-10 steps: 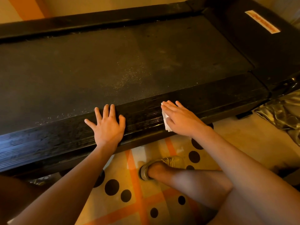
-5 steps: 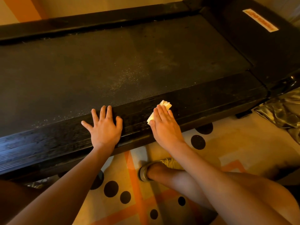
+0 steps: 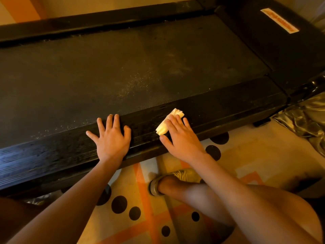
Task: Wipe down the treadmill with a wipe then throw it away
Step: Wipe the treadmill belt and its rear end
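Observation:
The black treadmill point(image 3: 123, 71) fills the upper part of the view, its dusty belt running left to right. Its near side rail point(image 3: 228, 104) is ribbed and looks damp on the left. My right hand point(image 3: 181, 138) presses a crumpled white wipe point(image 3: 168, 123) flat onto this rail with straight fingers; the wipe sticks out past my fingertips. My left hand point(image 3: 111, 140) rests flat on the rail a little to the left, fingers spread, holding nothing.
A cream mat with orange stripes and black dots point(image 3: 140, 217) lies under me. My foot in a sandal point(image 3: 168, 182) and my bent knee sit below the right arm. Shiny crumpled plastic point(image 3: 306, 120) lies at the right. An orange label point(image 3: 279, 20) marks the treadmill's end.
My right hand slid the wipe leftward along the rail and turned so the fingers point up the rail; the wipe now shows beyond the fingertips. The left hand stayed put.

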The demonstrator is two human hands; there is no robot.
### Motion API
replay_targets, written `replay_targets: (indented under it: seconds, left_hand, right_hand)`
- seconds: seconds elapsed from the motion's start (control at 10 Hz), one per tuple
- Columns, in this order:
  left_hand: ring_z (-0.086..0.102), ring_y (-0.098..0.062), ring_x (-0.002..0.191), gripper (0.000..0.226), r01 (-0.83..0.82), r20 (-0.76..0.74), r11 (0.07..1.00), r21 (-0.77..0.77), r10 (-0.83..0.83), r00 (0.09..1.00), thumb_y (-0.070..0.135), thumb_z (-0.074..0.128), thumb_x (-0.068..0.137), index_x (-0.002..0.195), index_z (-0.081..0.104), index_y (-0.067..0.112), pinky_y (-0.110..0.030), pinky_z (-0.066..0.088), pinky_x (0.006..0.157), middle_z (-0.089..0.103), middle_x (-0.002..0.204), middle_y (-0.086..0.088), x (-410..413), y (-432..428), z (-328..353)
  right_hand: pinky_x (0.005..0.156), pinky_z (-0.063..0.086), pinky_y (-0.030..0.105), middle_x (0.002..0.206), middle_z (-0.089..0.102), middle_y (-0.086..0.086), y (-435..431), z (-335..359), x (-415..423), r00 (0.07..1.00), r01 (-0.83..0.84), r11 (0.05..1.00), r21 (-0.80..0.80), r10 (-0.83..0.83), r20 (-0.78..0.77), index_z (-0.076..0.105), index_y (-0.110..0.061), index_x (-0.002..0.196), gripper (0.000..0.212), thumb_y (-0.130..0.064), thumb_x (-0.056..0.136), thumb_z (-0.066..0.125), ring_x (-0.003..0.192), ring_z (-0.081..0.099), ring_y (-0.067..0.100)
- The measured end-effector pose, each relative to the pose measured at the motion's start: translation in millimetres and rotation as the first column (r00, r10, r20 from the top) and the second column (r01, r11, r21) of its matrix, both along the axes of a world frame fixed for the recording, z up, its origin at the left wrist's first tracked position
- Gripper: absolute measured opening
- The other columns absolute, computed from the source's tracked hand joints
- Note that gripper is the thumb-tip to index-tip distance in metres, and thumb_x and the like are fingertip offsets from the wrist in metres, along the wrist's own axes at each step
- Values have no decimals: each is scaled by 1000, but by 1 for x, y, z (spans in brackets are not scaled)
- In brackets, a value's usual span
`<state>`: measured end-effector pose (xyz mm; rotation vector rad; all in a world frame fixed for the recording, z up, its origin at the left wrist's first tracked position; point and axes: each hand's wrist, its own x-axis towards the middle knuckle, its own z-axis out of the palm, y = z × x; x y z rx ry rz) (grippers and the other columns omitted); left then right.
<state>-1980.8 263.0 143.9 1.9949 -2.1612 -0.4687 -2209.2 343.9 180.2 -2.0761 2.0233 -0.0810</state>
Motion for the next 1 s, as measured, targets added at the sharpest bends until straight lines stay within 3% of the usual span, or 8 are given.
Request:
replay_targets:
  seconds: [0.2,0.3,0.4,0.6,1.0]
  left_hand:
    - [0,-34,157,64,-3,-4,1000,0,3,1000,52,28,106,162,21,24,-74,-2,116,19,170,-2,0,1,1]
    - [0,-35,157,64,1,-4,1000,2,-1,1000,53,27,106,162,21,24,-74,-2,116,19,170,-2,0,0,0]
    - [1,-35,157,64,0,1,1000,-5,0,1000,53,27,106,162,21,24,-75,-1,116,20,169,-2,0,1,-1]
    - [2,-35,157,64,4,-2,1000,-8,-4,1000,53,28,106,162,22,23,-75,-1,116,20,169,-3,1,0,-2]
    - [2,-35,157,63,-4,1,1000,-18,4,1000,51,29,106,162,23,22,-74,0,116,21,169,-3,0,1,-1]
  right_hand:
    - [129,12,42,161,38,9,15,-3,14,976,164,982,-98,-146,163,43,-10,148,53,-45,108,36,153,28,22]
    - [129,16,41,163,34,12,1,-3,8,966,216,969,-121,-194,171,37,-6,152,51,-34,110,38,153,30,24]
    - [127,14,40,164,32,13,-21,-3,5,980,191,974,-125,-182,76,36,-5,152,46,-24,110,39,153,28,26]
    - [128,-6,39,172,-1,6,4,-14,-4,997,36,999,-23,-38,-69,5,-13,164,68,-51,109,15,158,-7,20]
    - [128,-5,43,172,-1,10,-19,-8,-8,987,106,994,18,-103,-125,3,-11,164,77,-60,106,12,159,-6,24]
